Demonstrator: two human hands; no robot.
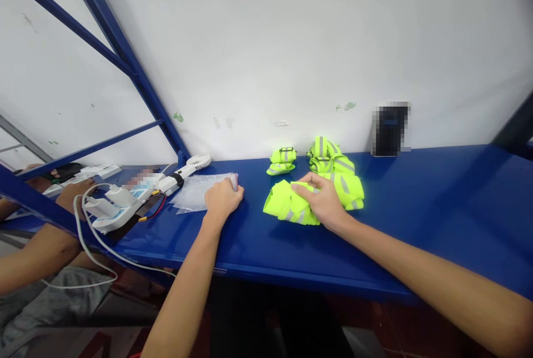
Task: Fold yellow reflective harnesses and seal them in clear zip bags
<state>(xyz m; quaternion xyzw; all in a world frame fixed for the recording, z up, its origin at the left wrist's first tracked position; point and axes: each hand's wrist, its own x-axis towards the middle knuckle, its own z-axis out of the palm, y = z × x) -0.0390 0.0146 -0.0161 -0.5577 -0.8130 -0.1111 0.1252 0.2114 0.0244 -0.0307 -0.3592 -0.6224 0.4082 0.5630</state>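
Note:
My left hand (222, 198) is closed at the right end of a stack of clear plastic zip bags (189, 194), its curled fingers gripping the edge by a red seal line. My right hand (322, 200) pinches a neon-yellow reflective band (287, 202) with grey stripes, thumb on top; the band lies bunched on the blue table. Beyond that hand is a heap of more such reflective bands (333, 158), partly covered by it. A small rolled reflective band (283, 159) with a black buckle sits apart, close to the wall.
On the left lie a white power strip (110, 219) with plugs and cables, and a white handheld fan (197, 162). A blue metal frame (137, 80) rises beside them. A dark phone-like object (390, 129) leans on the wall. Another person's arm (41, 252) is at far left.

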